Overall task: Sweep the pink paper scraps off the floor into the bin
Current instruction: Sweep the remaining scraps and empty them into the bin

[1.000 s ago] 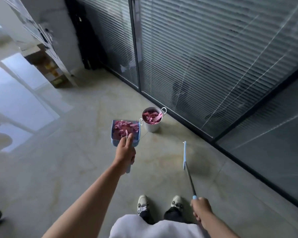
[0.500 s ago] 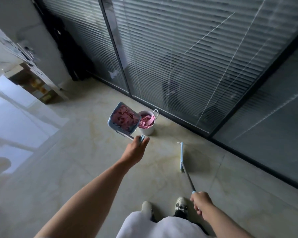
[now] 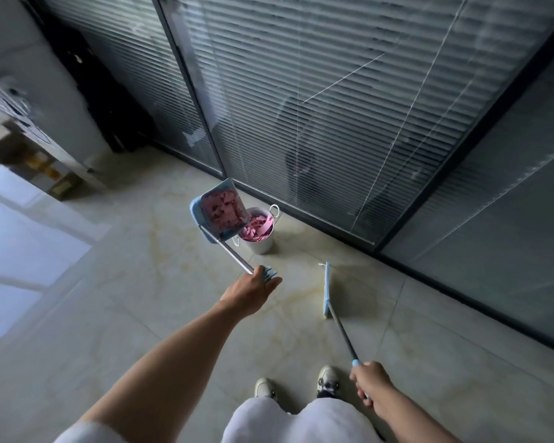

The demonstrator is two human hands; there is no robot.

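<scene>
Dustpan (image 3: 219, 211) full of pink scraps (image 3: 226, 209) is gripped by the left hand (image 3: 251, 290), tipped over the bin (image 3: 259, 238); broom (image 3: 328, 292) is clasped in the right hand (image 3: 370, 380).

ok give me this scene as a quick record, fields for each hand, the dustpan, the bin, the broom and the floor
left hand: grips dustpan handle
right hand: grips broom handle
dustpan: raised, tilted toward bin, pink scraps inside
bin: white, on floor by glass wall, pink scraps in it
broom: head rests on floor, right of bin
floor: no loose scraps seen
</scene>
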